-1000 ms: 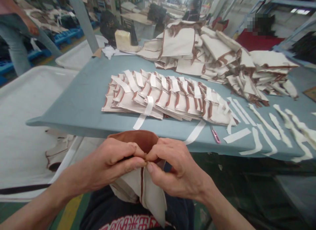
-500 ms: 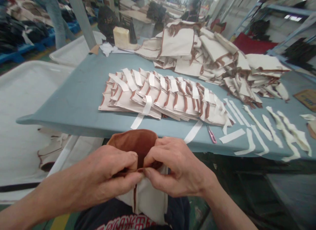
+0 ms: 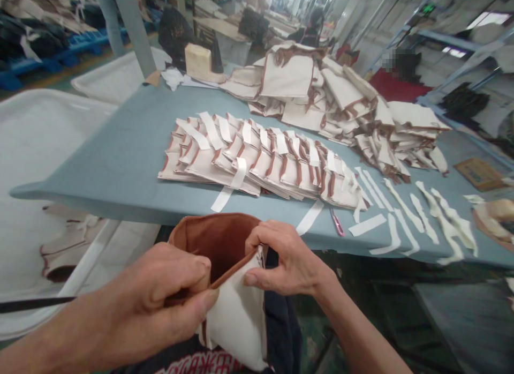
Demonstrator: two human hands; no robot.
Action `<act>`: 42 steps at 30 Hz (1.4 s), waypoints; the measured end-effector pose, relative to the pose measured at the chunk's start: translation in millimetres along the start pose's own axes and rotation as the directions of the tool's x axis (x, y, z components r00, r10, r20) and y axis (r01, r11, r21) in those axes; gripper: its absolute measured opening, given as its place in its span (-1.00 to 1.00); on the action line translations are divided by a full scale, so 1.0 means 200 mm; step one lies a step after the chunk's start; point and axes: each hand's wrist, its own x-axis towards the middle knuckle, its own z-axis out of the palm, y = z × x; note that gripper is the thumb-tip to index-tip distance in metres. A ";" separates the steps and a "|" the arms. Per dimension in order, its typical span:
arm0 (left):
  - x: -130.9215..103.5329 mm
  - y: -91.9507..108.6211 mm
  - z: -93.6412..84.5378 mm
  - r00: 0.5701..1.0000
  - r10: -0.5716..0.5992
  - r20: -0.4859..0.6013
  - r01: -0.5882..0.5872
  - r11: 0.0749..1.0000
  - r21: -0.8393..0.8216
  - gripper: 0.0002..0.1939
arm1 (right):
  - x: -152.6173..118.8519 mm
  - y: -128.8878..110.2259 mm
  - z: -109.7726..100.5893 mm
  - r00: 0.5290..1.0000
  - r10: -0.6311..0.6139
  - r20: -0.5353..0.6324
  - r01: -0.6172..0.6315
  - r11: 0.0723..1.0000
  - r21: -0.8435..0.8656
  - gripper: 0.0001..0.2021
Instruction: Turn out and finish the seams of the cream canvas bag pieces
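Note:
A white fabric pouch with a brown lining and brown edging is held upright over my lap, its mouth open toward the table. My left hand pinches the near rim between thumb and fingers. At the pouch's right corner, my right hand grips the brown edge, thumb outside and fingers over the rim. Beyond the hands, a row of overlapping white pieces with brown edges lies on the blue table, with white strips across them.
A large heap of white and brown pieces covers the table's back. Loose white strips and a pink tool lie toward the right. White tubs stand at the left, one holding pieces. A cardboard piece is far right.
My hands have moved apart along the pouch rim, the right one to its corner. The stretch of edge between them is now straight and the mouth shows wider. The view has shifted slightly.

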 end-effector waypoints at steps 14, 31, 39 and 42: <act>0.02 -0.29 -0.08 0.984 -0.099 -0.150 0.090 0.994 -0.068 -0.79 | 0.08 -0.12 -0.04 0.997 -0.075 0.000 0.075 0.997 0.015 -0.56; 0.14 -0.09 -0.07 0.986 -0.152 0.075 0.169 0.906 -0.389 -0.81 | 0.10 -0.15 0.01 0.992 -0.011 0.126 0.031 0.987 -0.159 -0.58; 0.15 -0.06 -0.01 0.988 -0.145 -0.050 0.123 0.945 -0.303 -0.81 | 0.08 -0.09 0.03 0.997 0.019 0.073 -0.021 1.000 0.020 -0.58; 0.15 -0.03 -0.01 0.987 -0.142 -0.078 0.118 0.962 -0.248 -0.80 | 0.08 -0.11 0.02 0.998 0.041 0.041 -0.043 0.997 0.056 -0.66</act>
